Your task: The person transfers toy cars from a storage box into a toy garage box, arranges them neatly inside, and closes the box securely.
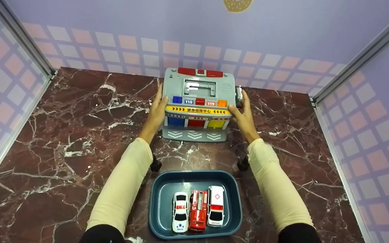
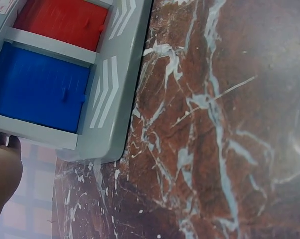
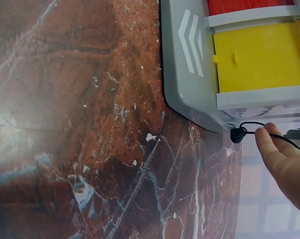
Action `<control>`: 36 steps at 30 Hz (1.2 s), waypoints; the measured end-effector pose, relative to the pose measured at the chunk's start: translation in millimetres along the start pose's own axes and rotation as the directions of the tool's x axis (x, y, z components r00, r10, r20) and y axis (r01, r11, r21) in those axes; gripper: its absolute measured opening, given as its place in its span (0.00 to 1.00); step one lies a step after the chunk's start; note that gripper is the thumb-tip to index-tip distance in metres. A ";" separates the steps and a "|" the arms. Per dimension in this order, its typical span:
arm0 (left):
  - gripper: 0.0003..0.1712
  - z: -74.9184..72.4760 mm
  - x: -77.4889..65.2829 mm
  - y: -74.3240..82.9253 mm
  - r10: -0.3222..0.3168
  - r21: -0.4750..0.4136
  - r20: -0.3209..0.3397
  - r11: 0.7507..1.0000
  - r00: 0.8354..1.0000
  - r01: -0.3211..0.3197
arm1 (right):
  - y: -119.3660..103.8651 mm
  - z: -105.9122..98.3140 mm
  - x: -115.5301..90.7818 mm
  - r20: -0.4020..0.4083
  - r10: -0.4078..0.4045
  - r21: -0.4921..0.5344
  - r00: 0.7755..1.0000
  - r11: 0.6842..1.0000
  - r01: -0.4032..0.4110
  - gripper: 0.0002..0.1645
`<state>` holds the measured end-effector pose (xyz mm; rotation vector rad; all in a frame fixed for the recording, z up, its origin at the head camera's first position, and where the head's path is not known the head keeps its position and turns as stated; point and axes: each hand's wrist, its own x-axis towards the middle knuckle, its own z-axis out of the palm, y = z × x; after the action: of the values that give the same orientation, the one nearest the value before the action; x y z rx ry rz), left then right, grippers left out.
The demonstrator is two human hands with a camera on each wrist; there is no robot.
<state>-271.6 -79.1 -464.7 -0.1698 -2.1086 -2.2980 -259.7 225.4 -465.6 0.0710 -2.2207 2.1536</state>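
A grey toy garage (image 1: pixel 198 91) with red roof lights stands near the back wall, its blue, red and yellow doors facing me. My left hand (image 1: pixel 157 111) holds its left side, thumb at the front corner of the roof and fingers along the side wall. On the other side, my right hand (image 1: pixel 244 116) grips the right edge, thumb on the front corner and fingers reaching back beside a white part. In the right wrist view, a thin black cord with a black bead (image 3: pixel 237 134) lies by the right fingertips. The blue door (image 2: pixel 40 87) and yellow door (image 3: pixel 261 57) are down.
A dark blue tray (image 1: pixel 154 202) sits close to me between my forearms. Inside lie a white police car (image 1: pixel 180 212), a red fire engine (image 1: pixel 198 211) and a white ambulance (image 1: pixel 216 206). Walls enclose the marbled tabletop (image 1: pixel 79 145) at the back and both sides.
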 end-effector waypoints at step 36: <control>0.36 4.1 -12.2 19.6 -0.057 -0.056 0.029 0.997 0.998 0.058 | -15.8 13.1 0.7 -0.090 0.156 0.015 0.984 0.988 -0.155 0.53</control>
<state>-257.6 -77.5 -446.0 -0.1441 -2.0888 -2.4034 -259.4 211.8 -450.3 -0.2028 -2.2365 2.1922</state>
